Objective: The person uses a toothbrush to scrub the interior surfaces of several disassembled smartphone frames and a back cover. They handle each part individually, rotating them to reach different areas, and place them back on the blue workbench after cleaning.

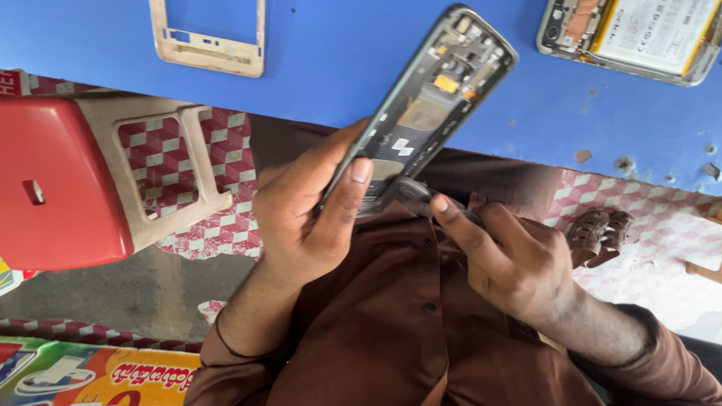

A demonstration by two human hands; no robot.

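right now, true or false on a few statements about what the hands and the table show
1. The left hand grips an opened phone with its inner parts showing. True.
2. That phone lies flat on the blue table. False: it is held up, tilted, off the surface.
3. The right hand is empty and away from the phone. False: it holds a dark tool at the phone's lower end.
4. A beige phone frame lies on the table. True.
5. The plastic chair is green. False: its seat is red.
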